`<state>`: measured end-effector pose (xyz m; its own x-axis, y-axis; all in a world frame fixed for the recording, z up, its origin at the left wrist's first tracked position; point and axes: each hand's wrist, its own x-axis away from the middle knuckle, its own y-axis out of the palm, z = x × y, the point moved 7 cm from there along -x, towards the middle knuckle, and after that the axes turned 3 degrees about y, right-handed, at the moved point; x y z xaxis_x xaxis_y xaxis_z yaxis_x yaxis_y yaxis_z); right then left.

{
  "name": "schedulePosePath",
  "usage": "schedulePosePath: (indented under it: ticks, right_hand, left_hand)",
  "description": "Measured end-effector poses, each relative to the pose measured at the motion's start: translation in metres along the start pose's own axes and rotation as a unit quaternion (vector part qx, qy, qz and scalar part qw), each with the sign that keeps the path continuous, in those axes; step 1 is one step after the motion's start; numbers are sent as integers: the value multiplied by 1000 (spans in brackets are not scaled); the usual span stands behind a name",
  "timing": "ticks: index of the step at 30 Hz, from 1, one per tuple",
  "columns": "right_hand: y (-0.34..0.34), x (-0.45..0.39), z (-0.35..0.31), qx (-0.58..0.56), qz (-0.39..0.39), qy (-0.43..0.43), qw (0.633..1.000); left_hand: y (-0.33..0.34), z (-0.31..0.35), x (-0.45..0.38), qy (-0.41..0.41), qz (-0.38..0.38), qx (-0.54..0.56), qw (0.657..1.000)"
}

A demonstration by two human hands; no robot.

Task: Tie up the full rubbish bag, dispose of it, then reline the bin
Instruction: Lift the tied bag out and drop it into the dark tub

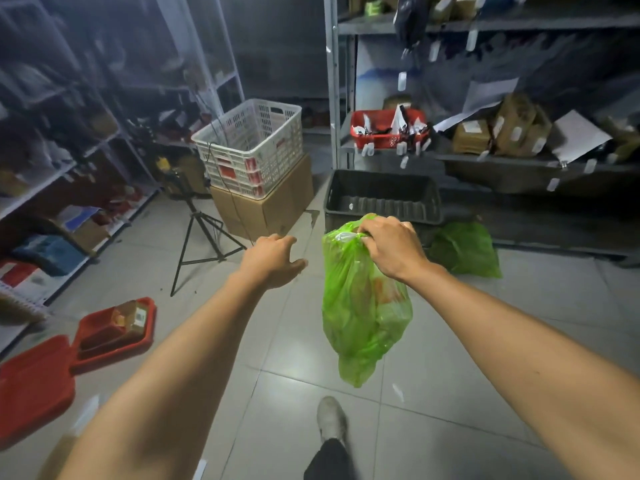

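- Green plastic rubbish bag (363, 303) hangs clear of the tiled floor (450, 393), its gathered neck gripped by the right hand (389, 245), probably to carry it out.
- Left hand (273, 259) is empty, fingers loosely spread, just beside the bag.
- Black bin (382, 199) stands unlined behind; a second green bag (464, 249) lies beside it.
- Open floor lies ahead between the shelves.

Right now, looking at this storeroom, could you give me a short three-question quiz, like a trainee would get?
1. True or false: the left hand holds the hanging green bag.
2. Which hand grips the bag's neck?
A. left
B. right hand
C. both
3. Fill in: the black bin has ___ liner in it.

Key: 1 false; 2 B; 3 no. A second green bag lies on the floor beside the bin.
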<state>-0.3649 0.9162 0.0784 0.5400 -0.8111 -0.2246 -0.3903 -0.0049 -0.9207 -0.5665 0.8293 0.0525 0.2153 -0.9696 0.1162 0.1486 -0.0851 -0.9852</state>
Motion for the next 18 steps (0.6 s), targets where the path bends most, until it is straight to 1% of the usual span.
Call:
schedulePosePath:
  ticks: [4, 9, 12, 18]
  right_hand:
    - [19, -60, 30, 12, -10, 11, 1000]
    - [37, -137, 68, 8, -26, 47, 999]
    - [42, -174, 89, -2, -16, 64, 998]
    - [48, -257, 138, -23, -1, 98, 995]
  left_hand:
    - [1, -1, -82, 20, -7, 4, 1000]
    - [-3, -1, -184, 50, -33, 3, 998]
    - [-9, -1, -233, 58, -30, 1, 998]
    - [-13, 10, -336, 60, -46, 40, 996]
